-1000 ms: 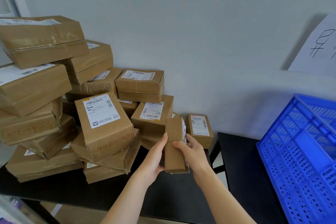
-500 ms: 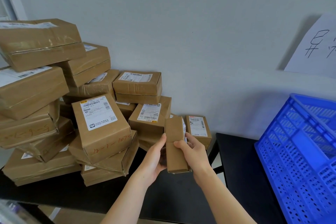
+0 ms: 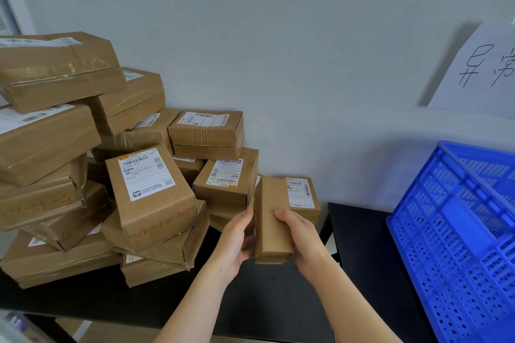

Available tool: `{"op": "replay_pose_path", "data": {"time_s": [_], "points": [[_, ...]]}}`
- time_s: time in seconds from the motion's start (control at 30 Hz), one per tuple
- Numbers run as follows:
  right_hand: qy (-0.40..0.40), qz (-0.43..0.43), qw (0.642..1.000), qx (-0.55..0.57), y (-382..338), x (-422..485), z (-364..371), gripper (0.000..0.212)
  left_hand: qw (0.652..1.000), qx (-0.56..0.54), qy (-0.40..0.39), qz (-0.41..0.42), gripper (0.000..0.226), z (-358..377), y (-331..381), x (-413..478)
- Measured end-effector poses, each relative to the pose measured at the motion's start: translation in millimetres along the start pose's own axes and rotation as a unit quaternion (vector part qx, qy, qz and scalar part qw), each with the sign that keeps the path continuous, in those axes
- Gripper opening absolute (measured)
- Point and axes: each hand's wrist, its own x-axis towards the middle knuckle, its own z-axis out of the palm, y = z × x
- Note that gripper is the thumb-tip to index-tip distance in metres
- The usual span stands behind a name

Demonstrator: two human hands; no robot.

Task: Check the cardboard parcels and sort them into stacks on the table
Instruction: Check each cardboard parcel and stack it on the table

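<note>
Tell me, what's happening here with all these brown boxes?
A person is holding one small parcel upright between both hands, the left hand on its left side and the right hand on its right, over a black table. Behind it, on the left, a big heap of parcels, taped and labelled, is piled by the wall. A blue crate stands at the right, with a handwritten sheet of paper on the wall above it.

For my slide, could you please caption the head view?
Left hand and right hand hold a small cardboard parcel beside piled parcels.
</note>
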Motion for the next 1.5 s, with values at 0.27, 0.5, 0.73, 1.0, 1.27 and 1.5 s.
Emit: {"op": "replay_pose_path", "data": {"time_s": [0.27,0.5,0.73,1.0,1.27,1.5], "points": [[0.073,0.005,0.997,-0.025,-1,5,-1,0.022,0.998,0.038,0.047,0.022,0.021,-6,1,4],[0.083,-0.002,0.991,-0.107,0,6,3,0.077,0.994,0.080,0.040,0.060,0.018,-6,4,2],[0.081,-0.020,0.994,-0.073,2,4,8,0.054,0.996,0.086,-0.005,0.024,0.026,-1,12,-9],[0.073,-0.050,0.993,-0.079,1,4,13,0.045,0.991,0.111,0.003,0.082,0.024,-1,11,-8],[0.066,-0.061,0.993,-0.074,2,4,10,0.034,0.990,0.105,-0.003,0.095,0.017,2,11,-10],[0.069,-0.063,0.993,-0.077,2,3,9,0.036,0.987,0.124,0.001,0.103,0.024,3,8,-9]]}}
